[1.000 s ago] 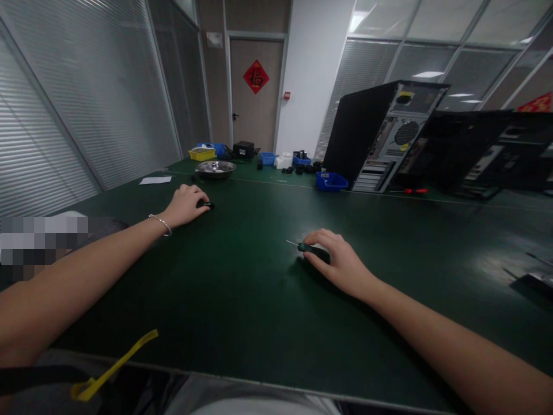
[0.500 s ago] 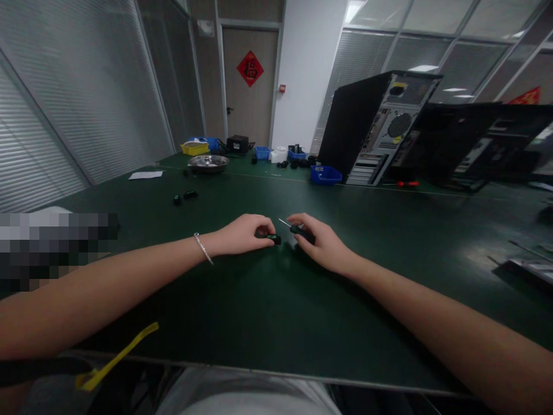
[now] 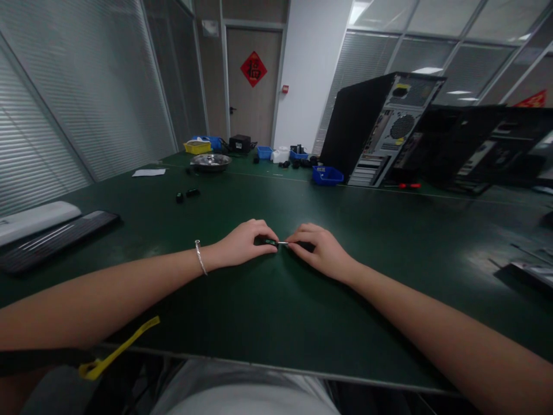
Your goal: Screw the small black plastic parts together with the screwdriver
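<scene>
One small black piece is pinched between the thumb and fingers of the left hand, low over the green table. Just to its right, the thin metal rod of a screwdriver points at its end; I cannot tell if the tip goes inside. The right hand is closed on the screwdriver, and its fingers get in the way, so most of the dark handle is hidden. A shiny bracelet is on the left wrist. Farther off and to the left of the grip lie two more little black pieces, close together. Past those are a white paper and a round metal bowl. Well to the left of the grip sits a black keyboard, with a long white thing beside it. Beyond the grip, to the right, a blue bin stands next to a big black computer case, which blocks part of the view behind. Well to the right is a flat metal part.
</scene>
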`<state>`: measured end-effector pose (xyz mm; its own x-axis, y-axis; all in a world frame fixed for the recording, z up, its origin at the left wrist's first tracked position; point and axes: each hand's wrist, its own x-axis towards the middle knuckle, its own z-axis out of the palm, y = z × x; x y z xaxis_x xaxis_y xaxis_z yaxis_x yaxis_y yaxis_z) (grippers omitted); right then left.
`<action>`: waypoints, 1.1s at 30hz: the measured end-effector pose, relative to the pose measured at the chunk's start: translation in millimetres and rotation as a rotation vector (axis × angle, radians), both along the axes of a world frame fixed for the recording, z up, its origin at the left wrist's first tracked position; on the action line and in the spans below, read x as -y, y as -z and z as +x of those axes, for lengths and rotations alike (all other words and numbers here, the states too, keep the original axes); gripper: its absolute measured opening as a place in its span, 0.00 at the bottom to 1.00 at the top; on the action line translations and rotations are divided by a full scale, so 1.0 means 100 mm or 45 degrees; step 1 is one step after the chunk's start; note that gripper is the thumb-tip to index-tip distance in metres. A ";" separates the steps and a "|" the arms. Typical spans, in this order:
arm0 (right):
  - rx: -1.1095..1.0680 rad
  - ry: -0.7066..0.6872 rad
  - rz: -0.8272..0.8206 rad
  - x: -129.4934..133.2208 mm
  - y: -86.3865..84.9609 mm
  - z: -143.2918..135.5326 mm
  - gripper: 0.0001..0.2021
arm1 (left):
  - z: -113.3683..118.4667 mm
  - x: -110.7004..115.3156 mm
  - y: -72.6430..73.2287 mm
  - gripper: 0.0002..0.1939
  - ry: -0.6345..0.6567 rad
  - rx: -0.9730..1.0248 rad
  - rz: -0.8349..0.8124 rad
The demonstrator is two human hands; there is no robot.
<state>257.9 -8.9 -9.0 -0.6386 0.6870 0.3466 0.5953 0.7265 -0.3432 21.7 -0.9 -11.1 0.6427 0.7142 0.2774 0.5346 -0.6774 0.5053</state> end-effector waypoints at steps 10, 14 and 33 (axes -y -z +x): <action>0.051 0.067 0.066 0.04 -0.03 -0.05 0.08 | 0.01 0.05 -0.03 0.12 -0.034 0.148 -0.119; 0.053 0.111 0.084 0.07 -0.04 -0.08 0.07 | 0.04 0.08 -0.05 0.12 -0.069 0.191 -0.134; 0.170 0.164 0.198 0.13 -0.02 -0.21 0.16 | 0.07 0.12 -0.04 0.10 -0.178 0.241 -0.010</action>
<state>236.7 -21.8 -6.6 -0.5966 0.7108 0.3726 0.7189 0.6797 -0.1454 29.0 -13.2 -6.6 0.4747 0.7951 0.3774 0.5180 -0.5990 0.6106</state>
